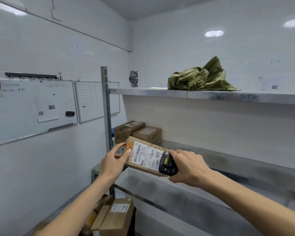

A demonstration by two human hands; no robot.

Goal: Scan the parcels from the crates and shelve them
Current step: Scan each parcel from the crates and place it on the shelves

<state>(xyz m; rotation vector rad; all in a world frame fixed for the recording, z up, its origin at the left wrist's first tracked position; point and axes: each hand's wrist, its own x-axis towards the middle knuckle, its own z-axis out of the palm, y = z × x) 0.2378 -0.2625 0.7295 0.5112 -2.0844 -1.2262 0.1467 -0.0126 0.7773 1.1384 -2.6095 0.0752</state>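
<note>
Scanning step in hand, judging by how the tools are held. Left hand (115, 160) holds a flat brown parcel (146, 156) in the air in front of the middle shelf (228, 160), thumb pressed on the label face near its left end, remaining fingers curled behind and under the carton. Label faces up, barcodes and handwritten marks legible, tilted down toward the right. Right hand (188, 167) grips a black handheld scanner (168, 165), fingers wrapped round its body, thumb underneath; the scanner's lit screen faces the camera and its head lies over the right end of the parcel, touching or just above it, cannot tell which. Two cartons (137, 132) already sit at the back-left corner of the middle shelf, side by side and touching. Top shelf (203, 94) carries a crumpled green woven sack (201, 78). Below, at the bottom edge of view, more cartons (112, 217) are piled loosely, apparently the waiting stock; no crate wall is clearly visible. Whiteboard (31, 108) hangs on the left wall. Whether the read has registered is not shown. Next move likely calls for lifting the scanner clear, then setting the parcel down flat on the middle shelf just beside the two cartons, label kept readable.
</note>
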